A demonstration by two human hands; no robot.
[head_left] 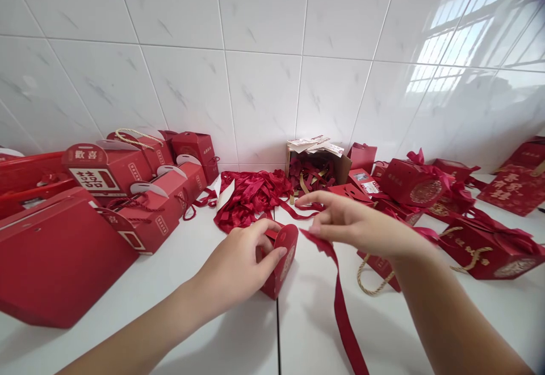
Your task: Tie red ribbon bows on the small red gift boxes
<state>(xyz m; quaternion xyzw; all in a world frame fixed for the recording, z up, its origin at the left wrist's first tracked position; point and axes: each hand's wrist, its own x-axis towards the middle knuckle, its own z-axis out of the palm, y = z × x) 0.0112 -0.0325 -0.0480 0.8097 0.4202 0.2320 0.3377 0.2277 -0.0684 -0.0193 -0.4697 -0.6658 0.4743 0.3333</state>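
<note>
My left hand (244, 261) grips a small red gift box (286, 258) by its upper part, thumb on the near rounded flap and fingers behind it. The box stands on the white table over the dark seam. To its right, my right hand (355, 223) pinches one end of a red ribbon (339, 301) between thumb and fingers. From there the ribbon hangs down and runs toward the bottom edge of the view. Just beyond the box lies a heap of red ribbons (251, 196).
Red gift boxes (149, 210) stand in rows on the left, beside a large dark red box (55, 255) and a red plastic crate (34, 173). An open carton (340, 167) with ribbons and cards leans near the tiled wall. Ribboned boxes (413, 184) crowd the right.
</note>
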